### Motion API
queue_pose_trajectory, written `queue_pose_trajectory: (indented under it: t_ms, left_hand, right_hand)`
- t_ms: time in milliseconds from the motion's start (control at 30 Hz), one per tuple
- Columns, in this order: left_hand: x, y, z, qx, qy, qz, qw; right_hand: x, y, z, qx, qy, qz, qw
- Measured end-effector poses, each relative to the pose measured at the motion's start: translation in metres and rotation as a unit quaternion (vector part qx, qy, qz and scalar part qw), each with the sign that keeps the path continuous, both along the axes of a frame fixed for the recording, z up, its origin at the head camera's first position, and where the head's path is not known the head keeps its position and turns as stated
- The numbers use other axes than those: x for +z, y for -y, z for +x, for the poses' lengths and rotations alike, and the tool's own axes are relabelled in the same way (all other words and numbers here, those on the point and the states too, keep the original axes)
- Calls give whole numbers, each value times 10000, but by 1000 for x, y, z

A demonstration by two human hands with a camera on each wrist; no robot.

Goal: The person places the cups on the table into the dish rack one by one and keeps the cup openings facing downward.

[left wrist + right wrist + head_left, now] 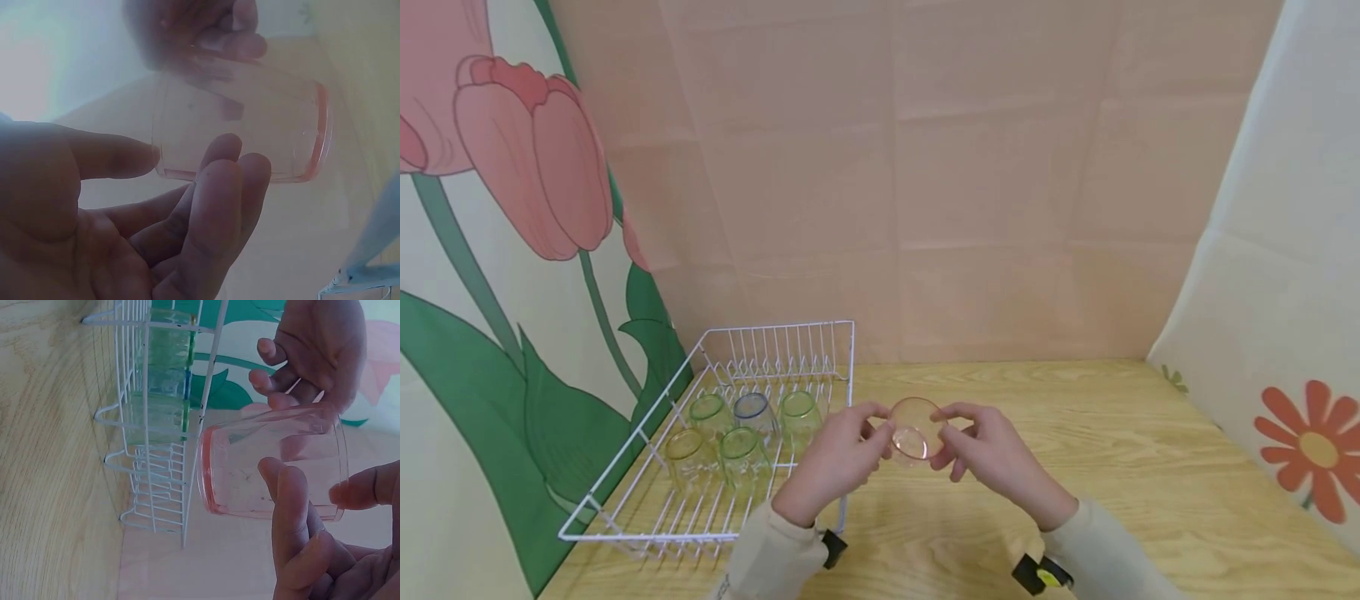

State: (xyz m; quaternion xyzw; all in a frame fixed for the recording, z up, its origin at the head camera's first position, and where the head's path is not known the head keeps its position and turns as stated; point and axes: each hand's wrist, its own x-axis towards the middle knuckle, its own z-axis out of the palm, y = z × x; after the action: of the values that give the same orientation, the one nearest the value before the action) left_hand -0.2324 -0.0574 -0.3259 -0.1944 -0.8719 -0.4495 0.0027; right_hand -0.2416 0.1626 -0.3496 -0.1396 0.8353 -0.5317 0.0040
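Observation:
A clear glass [917, 412] with a pink tint is held up between both hands over the wooden table, its wider mouth upward. The left hand [842, 446] grips it from the left, thumb at the rim and fingers bent against the side. From the opposite side the right hand [988, 450] holds it in a similar way, with its thumb [350, 495] at the rim in the right wrist view. A thick pink ring marks the base of the glass [281, 125] in the left wrist view.
At the left of the table [1075, 467] stands a white wire dish rack [658, 400]. Inside are several tinted glasses: a yellow one [688, 467], a blue one [754, 417] and three green ones [745, 462]. A pink cloth backdrop [1000, 183] hangs behind.

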Motion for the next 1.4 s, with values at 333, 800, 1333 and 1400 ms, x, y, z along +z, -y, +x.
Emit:
queue_pose_trajectory:
  t_ms: [333, 800, 1333, 1400]
  left_hand:
    - [1, 0, 4, 116, -397, -377, 9984]
    - [0, 1, 12, -91, -808, -646, 9946]
    - [0, 5, 14, -597, -500, -596, 9952]
    - [1, 6, 14, -552, -386, -626, 9958]
  right_hand:
    - [2, -1, -4, -229, 445, -206, 9985]
    - [-1, -7, -13, -35, 749, -498, 9959]
    - [-6, -7, -14, -21, 910, -233, 9956]
    - [-6, -6, -14, 15, 877, -230, 9959]
